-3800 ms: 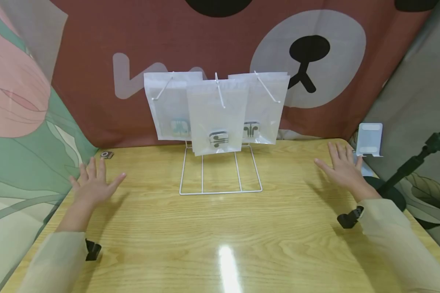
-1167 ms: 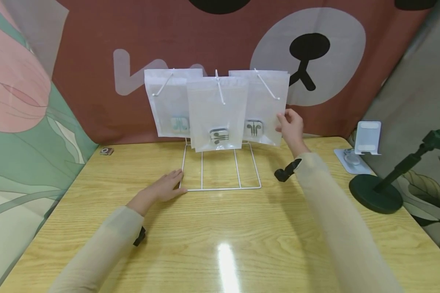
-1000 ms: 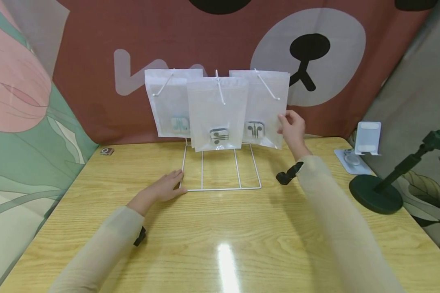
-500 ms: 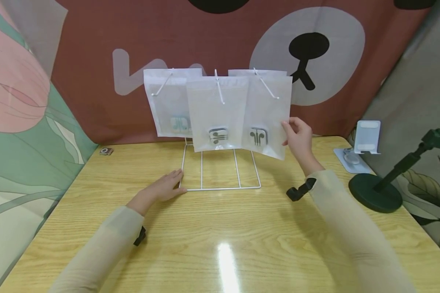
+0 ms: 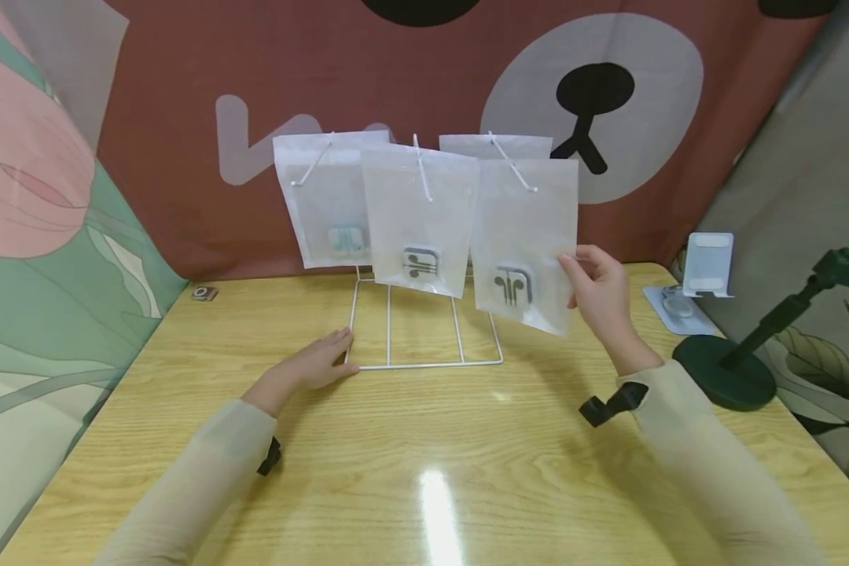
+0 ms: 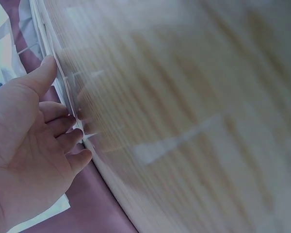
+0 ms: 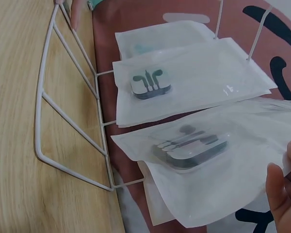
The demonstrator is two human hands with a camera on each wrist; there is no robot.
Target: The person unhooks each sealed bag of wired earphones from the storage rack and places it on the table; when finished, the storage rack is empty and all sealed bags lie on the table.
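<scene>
Pinching the right-side front bag (image 5: 527,224) by its right edge: right hand (image 5: 604,303), thumb and fingers closed on the plastic. Bag is just left of that hand, well apart from and up-right of the left hand (image 5: 310,364), which lies with fingers relaxed, touching the left front corner of the white wire rack (image 5: 424,365). Bag is whitish, translucent, rectangular, slightly tilted; cased earphones (image 5: 512,286) with dark outlines show near its bottom. Middle bag (image 5: 420,208) sits right beside it, another bag (image 5: 460,145) behind.
</scene>
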